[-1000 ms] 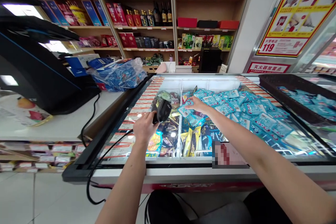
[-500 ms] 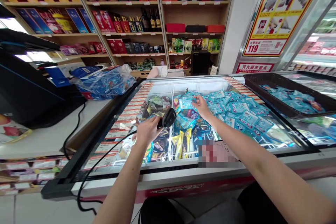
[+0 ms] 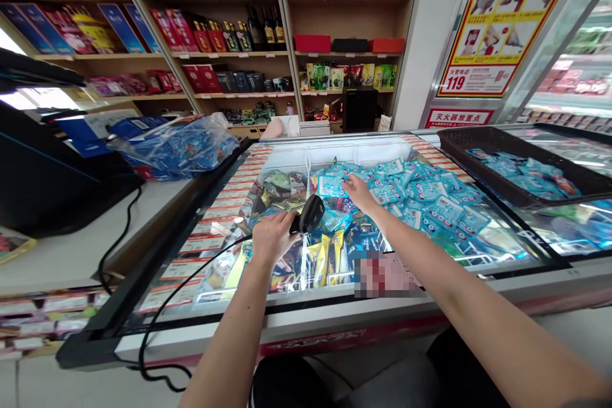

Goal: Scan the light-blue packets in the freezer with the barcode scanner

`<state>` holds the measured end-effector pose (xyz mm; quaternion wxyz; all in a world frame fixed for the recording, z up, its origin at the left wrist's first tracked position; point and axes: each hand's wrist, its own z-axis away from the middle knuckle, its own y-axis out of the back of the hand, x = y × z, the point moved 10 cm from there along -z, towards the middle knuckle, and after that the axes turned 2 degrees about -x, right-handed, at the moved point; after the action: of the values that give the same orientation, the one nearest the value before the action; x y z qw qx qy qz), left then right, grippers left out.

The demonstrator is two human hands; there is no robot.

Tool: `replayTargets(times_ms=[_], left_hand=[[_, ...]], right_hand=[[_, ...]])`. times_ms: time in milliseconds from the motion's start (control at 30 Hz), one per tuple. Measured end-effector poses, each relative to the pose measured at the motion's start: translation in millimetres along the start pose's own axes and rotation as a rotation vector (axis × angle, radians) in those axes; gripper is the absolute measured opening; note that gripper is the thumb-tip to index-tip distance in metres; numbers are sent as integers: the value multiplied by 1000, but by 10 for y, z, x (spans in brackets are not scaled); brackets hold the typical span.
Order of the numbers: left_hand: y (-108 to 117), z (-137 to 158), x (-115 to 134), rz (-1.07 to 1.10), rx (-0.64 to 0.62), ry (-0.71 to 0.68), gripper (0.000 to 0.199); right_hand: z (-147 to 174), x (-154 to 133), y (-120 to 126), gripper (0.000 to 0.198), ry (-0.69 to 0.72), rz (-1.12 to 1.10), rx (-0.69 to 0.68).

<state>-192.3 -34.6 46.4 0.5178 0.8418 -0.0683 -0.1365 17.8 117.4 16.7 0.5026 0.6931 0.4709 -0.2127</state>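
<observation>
In my left hand [image 3: 273, 237] is a black corded barcode scanner [image 3: 310, 213], gripped by its handle with the head pointing right and away from me. My right hand [image 3: 357, 192] pinches the right edge of a light-blue packet [image 3: 331, 185], held up just beyond the scanner head. Both hands are above the glass top of a chest freezer [image 3: 287, 319]. Many similar blue packets [image 3: 430, 191] lie in a loose pile to the right of my right hand. Under the glass, yellow and dark wrapped packs [image 3: 329, 255] show in wire compartments.
A dark brown tray [image 3: 507, 172] with more blue packets stands at right. On the left counter, a clear bag of blue packs [image 3: 182, 146] sits beside a black machine [image 3: 52, 159]. The scanner's black cable [image 3: 191, 277] runs over the freezer's left edge. Stocked shelves [image 3: 220, 57] stand behind.
The view has shifted slightly. The scanner head has turned a little and sits closer to the packet. The packet now lies flatter toward me, its printed label showing; both grips are unchanged.
</observation>
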Motion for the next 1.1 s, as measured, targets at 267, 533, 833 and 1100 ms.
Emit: replayTargets(times_ms=[267, 533, 833, 1100], left_hand=[[-1, -12, 18, -25, -10, 2, 35], [17, -17, 26, -15, -15, -4, 34], [25, -18, 33, -21, -9, -6, 34], [3, -37, 77, -5, -27, -25, 38]], right_hand=[[21, 5, -1, 20, -36, -4, -6], [28, 6, -7, 21, -39, 5, -11], [57, -59, 21, 29, -40, -19, -10], [73, -154, 72, 37, -7, 68, 4]])
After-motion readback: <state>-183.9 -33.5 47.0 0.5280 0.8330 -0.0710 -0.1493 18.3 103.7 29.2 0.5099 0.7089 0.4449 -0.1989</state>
